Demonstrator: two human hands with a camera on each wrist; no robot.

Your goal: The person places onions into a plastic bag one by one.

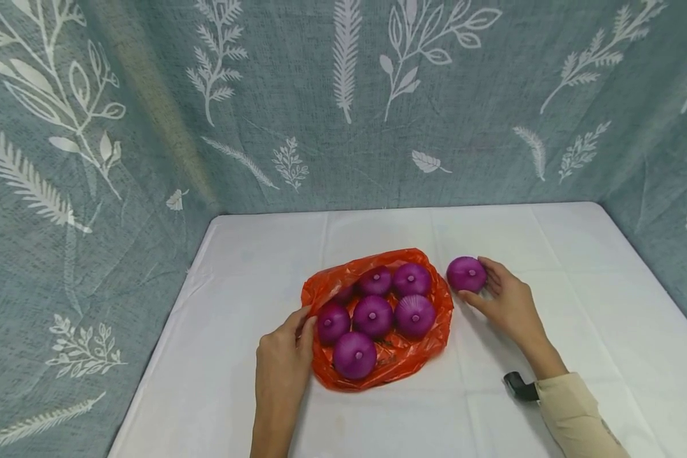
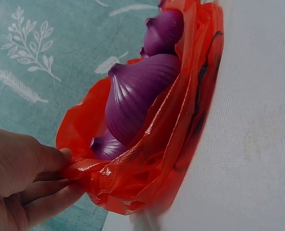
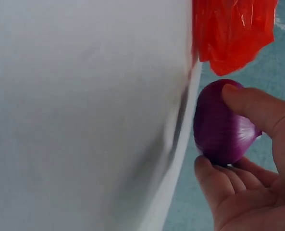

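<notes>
A red plastic bag (image 1: 403, 367) lies wide open on the table, with several purple onions (image 1: 373, 317) inside it. My left hand (image 1: 280, 366) pinches the bag's left rim between thumb and fingers; the left wrist view shows the thin plastic (image 2: 132, 178) gathered at the fingertips. Just right of the bag, my right hand (image 1: 509, 312) holds a single purple onion (image 1: 465, 275), thumb on one side and fingers on the other. In the right wrist view this onion (image 3: 224, 122) has its pointed tip turned towards the palm, and the bag's edge (image 3: 236, 33) hangs close beyond it.
A white cloth (image 1: 235, 273) covers the table. Blue-green leaf-patterned fabric (image 1: 320, 152) stands behind it and along both sides. A black wrist-worn device (image 1: 521, 387) sticks out by the beige right sleeve (image 1: 572, 407).
</notes>
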